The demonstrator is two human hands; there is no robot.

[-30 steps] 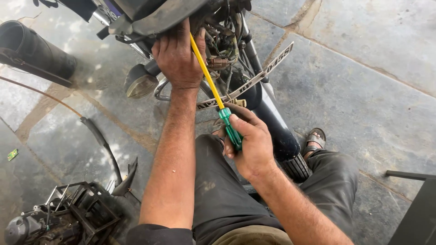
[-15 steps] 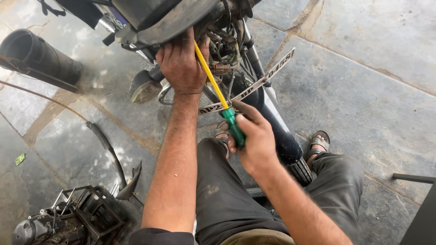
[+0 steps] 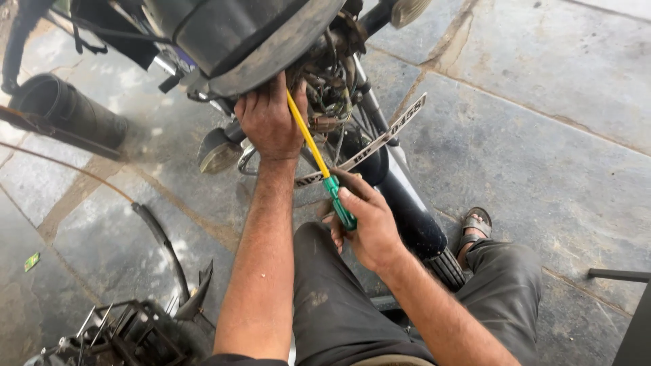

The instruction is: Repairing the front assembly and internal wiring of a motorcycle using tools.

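My left hand point(image 3: 270, 122) reaches up and grips the underside of a motorcycle's black rear bodywork point(image 3: 251, 37). My right hand point(image 3: 366, 224) is closed around the green handle of a screwdriver point(image 3: 319, 159). Its yellow shaft slants up and left, with the tip hidden among wires and parts point(image 3: 332, 95) under the bodywork beside my left thumb. A white number plate point(image 3: 380, 139) hangs at an angle just behind the shaft. I am crouched, my dark trousers point(image 3: 339, 298) below both arms.
A black exhaust pipe point(image 3: 413, 217) runs down to my right knee, near my sandalled foot point(image 3: 475, 227). A black tube point(image 3: 68, 108) lies at left. A curved black strip point(image 3: 163, 244) and an engine part point(image 3: 129, 332) sit at bottom left on the stone floor.
The view has shifted slightly lower and closer. Both hands keep their hold; the screwdriver stays at the same slant with little visible movement.
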